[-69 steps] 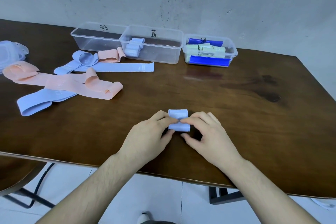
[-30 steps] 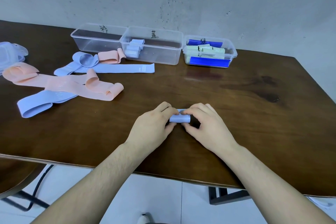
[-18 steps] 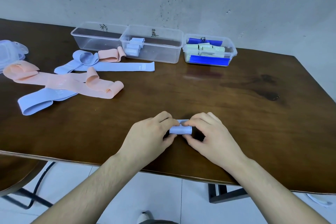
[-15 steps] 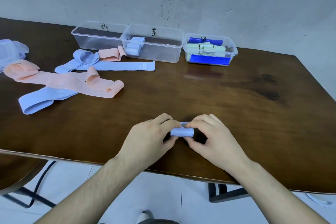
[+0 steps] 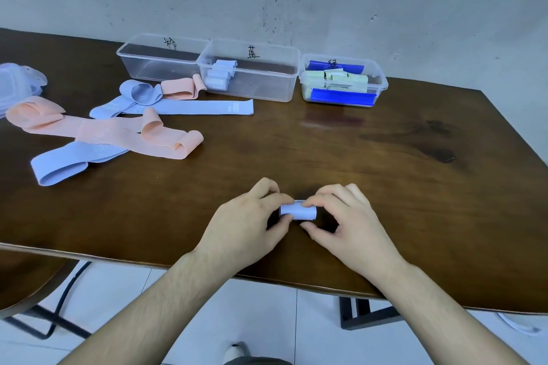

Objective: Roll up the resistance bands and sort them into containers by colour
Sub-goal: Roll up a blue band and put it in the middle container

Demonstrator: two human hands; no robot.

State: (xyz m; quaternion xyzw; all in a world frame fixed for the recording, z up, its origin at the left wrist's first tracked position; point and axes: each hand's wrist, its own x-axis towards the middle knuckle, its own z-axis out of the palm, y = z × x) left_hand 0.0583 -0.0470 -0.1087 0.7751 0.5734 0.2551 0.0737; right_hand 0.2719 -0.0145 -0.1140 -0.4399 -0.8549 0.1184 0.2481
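Both hands, left (image 5: 247,225) and right (image 5: 348,224), pinch a finished blue roll (image 5: 298,210); nearer than the middle container (image 5: 267,89), pink and blue bands (image 5: 166,107) lie unrolled.

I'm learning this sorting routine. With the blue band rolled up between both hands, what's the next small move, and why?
Probably lift the light blue roll, pinched by the left hand and right hand, toward the middle container. No loose tail shows, so rolling looks done, and that container already holds similar light blue rolls.
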